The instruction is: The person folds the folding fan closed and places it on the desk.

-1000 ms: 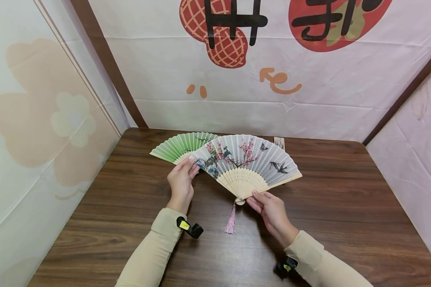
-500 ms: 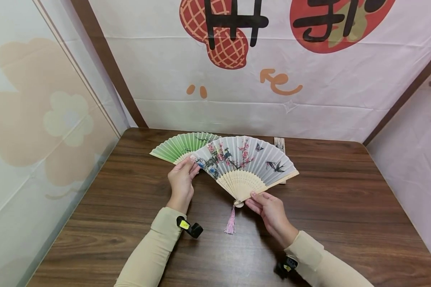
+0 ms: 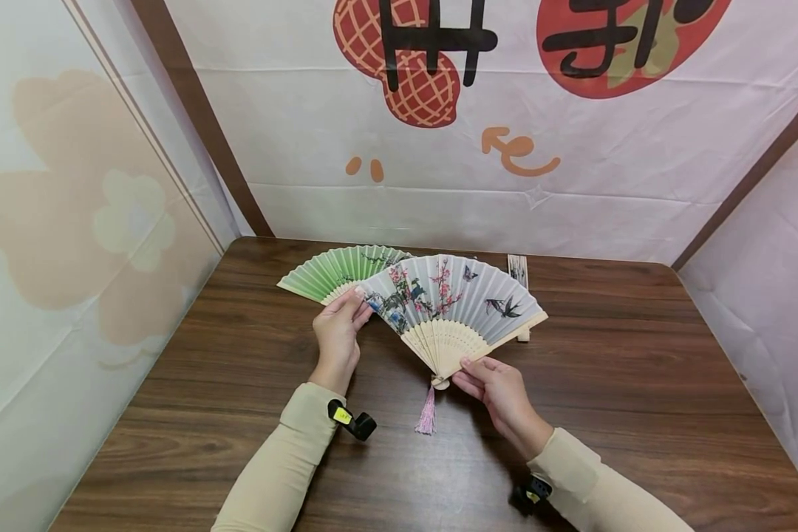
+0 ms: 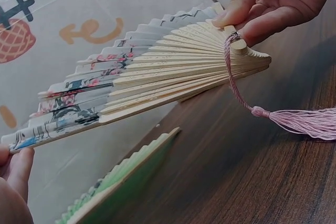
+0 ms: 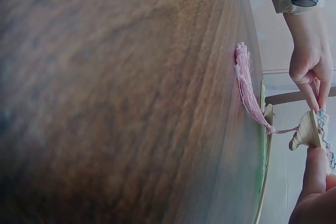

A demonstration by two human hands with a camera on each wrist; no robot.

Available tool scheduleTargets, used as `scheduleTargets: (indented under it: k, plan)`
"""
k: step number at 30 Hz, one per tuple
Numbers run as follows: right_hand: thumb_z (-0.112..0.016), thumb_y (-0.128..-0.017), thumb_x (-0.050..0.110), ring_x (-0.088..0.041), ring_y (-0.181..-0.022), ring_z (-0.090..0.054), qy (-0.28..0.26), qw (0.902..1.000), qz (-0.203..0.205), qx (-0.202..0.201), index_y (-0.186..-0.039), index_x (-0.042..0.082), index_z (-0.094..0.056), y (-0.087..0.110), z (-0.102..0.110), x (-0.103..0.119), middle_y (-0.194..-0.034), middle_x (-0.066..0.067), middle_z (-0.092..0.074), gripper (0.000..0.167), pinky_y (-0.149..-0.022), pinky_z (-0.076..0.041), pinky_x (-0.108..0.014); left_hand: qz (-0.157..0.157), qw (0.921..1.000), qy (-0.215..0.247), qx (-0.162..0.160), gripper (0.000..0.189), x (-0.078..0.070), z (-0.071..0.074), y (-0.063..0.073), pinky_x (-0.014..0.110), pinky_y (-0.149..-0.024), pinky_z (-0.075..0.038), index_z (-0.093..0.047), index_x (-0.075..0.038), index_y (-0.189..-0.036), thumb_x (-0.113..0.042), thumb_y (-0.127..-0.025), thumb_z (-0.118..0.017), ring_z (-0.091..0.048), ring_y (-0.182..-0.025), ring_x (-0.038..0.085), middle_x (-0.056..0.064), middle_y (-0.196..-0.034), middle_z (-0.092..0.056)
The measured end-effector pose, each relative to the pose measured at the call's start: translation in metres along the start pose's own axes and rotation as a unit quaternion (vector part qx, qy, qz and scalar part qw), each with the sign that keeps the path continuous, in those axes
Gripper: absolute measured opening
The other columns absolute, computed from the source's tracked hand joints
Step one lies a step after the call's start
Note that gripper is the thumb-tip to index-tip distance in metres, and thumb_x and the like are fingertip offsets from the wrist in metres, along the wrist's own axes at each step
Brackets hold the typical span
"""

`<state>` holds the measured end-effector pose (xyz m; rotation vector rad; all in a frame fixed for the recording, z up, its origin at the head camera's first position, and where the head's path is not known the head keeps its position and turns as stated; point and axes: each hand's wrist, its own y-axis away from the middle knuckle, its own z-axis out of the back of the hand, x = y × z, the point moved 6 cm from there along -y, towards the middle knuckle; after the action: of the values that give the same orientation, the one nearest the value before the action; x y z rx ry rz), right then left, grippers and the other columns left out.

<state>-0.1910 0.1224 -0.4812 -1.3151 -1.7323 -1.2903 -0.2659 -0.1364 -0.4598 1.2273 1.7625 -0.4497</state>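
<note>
A grey-white folding fan (image 3: 462, 292) with pink blossoms, a bird and a butterfly is spread wide in the head view. My left hand (image 3: 338, 336) pinches the outer end of its left edge. Near the pivot, my right hand (image 3: 502, 391) pinches the right guard stick between thumb and fingers. From the pivot hangs a pink tassel (image 3: 426, 414), also seen in the left wrist view over the table. The pale bamboo ribs (image 4: 178, 61) fan out in folds there. A green folding fan (image 3: 329, 273) lies opened behind my left hand, partly covered by the grey-white one.
Another fan (image 3: 517, 267), folded into a narrow strip, lies at the back right, its middle hidden behind the spread fan. The brown wooden table (image 3: 625, 369) meets a printed cloth wall (image 3: 439, 214) at its back edge. More cloth hangs on both sides.
The spread fan's right edge and pivot have shifted slightly left and down with my right hand. More of the folded fan behind shows. My left hand has barely moved.
</note>
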Motion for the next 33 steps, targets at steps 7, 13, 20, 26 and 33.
scheduleTargets:
  k: [7, 13, 20, 26, 33]
  plan:
    - [-0.055, -0.098, -0.005, -0.009, -0.073, -0.073, 0.01, 0.9999, -0.008, 0.0, -0.085, 0.003, -0.066, 0.0004, -0.0006, -0.0003, -0.077, -0.001, -0.073, 0.018, -0.078, -0.064, -0.025, 0.003, 1.0, 0.0, 0.0, 0.007, -0.0009, -0.0014, 0.0002, 0.021, -0.063, -0.063, -0.07, -0.001, -0.093, 0.004, -0.09, -0.067, -0.069, -0.062, 0.007, -0.002, -0.07, -0.072]
    - [-0.055, -0.098, -0.005, -0.009, -0.075, -0.073, 0.02, 0.9997, -0.011, 0.008, -0.088, 0.001, -0.066, -0.0001, -0.0022, -0.0007, -0.078, 0.0, -0.074, 0.016, -0.078, -0.064, -0.025, -0.003, 0.9999, -0.012, 0.007, 0.008, -0.0013, -0.0032, -0.0008, 0.022, -0.064, -0.063, -0.07, 0.001, -0.097, 0.004, -0.089, -0.068, -0.069, -0.063, 0.007, -0.002, -0.071, -0.072]
    - [-0.055, -0.097, -0.005, -0.009, -0.073, -0.073, 0.029, 0.9994, -0.016, 0.013, -0.085, 0.003, -0.066, -0.0009, -0.0023, -0.002, -0.077, 0.0, -0.074, 0.018, -0.077, -0.064, -0.025, -0.001, 0.9998, -0.012, 0.013, 0.007, -0.0012, -0.005, -0.001, 0.023, -0.064, -0.063, -0.071, 0.0, -0.093, 0.005, -0.089, -0.067, -0.069, -0.063, 0.008, -0.002, -0.071, -0.072]
    - [-0.055, -0.096, -0.006, -0.009, -0.072, -0.073, 0.038, 0.999, -0.015, 0.018, -0.08, 0.004, -0.066, -0.0014, -0.002, -0.0039, -0.076, -0.001, -0.073, 0.021, -0.075, -0.064, -0.025, -0.006, 0.9996, -0.019, 0.019, 0.009, -0.0017, -0.0067, 0.001, 0.023, -0.065, -0.064, -0.072, 0.0, -0.094, 0.006, -0.09, -0.067, -0.069, -0.063, 0.007, -0.002, -0.071, -0.072]
    - [-0.055, -0.095, -0.006, -0.01, -0.07, -0.073, 0.046, 0.9984, -0.015, 0.028, -0.075, 0.006, -0.065, -0.0016, -0.0022, -0.0067, -0.074, -0.001, -0.073, 0.026, -0.073, -0.064, -0.024, -0.012, 0.9992, -0.023, 0.03, 0.009, -0.0011, -0.0085, 0.002, 0.023, -0.065, -0.064, -0.073, 0.002, -0.094, 0.006, -0.09, -0.066, -0.069, -0.063, 0.007, -0.002, -0.071, -0.072]
